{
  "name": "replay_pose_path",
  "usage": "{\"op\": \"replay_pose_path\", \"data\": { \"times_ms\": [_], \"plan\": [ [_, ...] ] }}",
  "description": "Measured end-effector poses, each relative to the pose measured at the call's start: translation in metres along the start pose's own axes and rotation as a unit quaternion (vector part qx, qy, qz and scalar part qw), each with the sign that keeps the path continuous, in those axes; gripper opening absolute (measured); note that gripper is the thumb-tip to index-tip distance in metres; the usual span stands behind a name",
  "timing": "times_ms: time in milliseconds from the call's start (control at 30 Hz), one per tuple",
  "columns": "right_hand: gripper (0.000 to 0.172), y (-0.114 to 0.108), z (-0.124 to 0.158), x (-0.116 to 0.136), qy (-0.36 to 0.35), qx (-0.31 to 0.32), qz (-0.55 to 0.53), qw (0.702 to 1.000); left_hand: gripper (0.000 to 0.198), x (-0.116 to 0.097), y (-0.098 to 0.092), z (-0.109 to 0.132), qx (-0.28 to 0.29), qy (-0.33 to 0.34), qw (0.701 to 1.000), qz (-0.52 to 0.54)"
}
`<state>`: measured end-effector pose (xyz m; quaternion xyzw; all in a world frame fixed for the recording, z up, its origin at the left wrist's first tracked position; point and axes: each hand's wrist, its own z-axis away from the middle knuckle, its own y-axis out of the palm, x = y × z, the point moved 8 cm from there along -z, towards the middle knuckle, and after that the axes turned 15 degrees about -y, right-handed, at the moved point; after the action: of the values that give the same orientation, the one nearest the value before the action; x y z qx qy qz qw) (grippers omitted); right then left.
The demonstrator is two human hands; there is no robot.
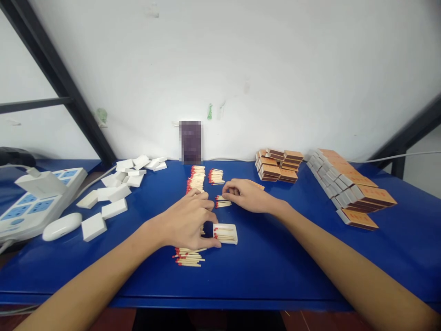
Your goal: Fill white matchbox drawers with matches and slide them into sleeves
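A white inner matchbox tray sits on the blue table with several red-tipped matches inside. My left hand is around its left end, thumb at the near corner and index finger by the far one. Beyond the tray, my right hand pinches at a small group of matches; its fingertips partly hide them. A long row of matches runs back from under my left hand. Nearer me lies a loose match pile. Another small match group lies farther back.
White empty-looking trays lie scattered at left, beside a white oval object and a power strip with a charger. Orange matchboxes are piled at the back, with larger matchbox stacks at right. A blurred dark rectangle stands by the wall.
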<state>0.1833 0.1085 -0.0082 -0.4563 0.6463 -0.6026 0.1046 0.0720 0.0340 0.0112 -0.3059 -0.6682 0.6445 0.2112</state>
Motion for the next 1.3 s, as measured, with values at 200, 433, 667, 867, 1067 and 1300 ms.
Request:
{"op": "replay_pose_path", "data": {
  "times_ms": [200, 433, 667, 867, 1067, 1300],
  "plan": [
    [0.018, 0.001, 0.0, 0.001, -0.013, -0.001, 0.001, 1.0, 0.042, 0.0, -0.001, 0.0, -0.005, 0.002, 1.0, 0.002],
    [0.015, -0.001, 0.001, 0.004, -0.019, 0.004, 0.001, 1.0, 0.042, 0.0, 0.0, -0.001, 0.0, 0.0, 1.0, 0.001],
    [0.012, 0.0, 0.002, 0.005, -0.02, 0.012, 0.006, 1.0, 0.042, 0.0, 0.0, -0.001, 0.0, 0.001, 1.0, 0.006],
    [0.018, 0.002, 0.003, 0.004, -0.021, 0.026, 0.014, 0.999, 0.042, 0.0, 0.001, -0.001, 0.005, -0.002, 1.0, 0.005],
    [0.02, 0.002, 0.003, 0.003, -0.031, 0.026, 0.011, 0.999, 0.042, 0.001, -0.001, 0.0, -0.022, -0.001, 1.0, -0.002],
    [0.017, 0.003, 0.004, 0.013, -0.044, 0.051, -0.009, 0.998, 0.041, 0.004, -0.002, -0.001, -0.042, -0.004, 0.999, -0.012]
  ]
}}
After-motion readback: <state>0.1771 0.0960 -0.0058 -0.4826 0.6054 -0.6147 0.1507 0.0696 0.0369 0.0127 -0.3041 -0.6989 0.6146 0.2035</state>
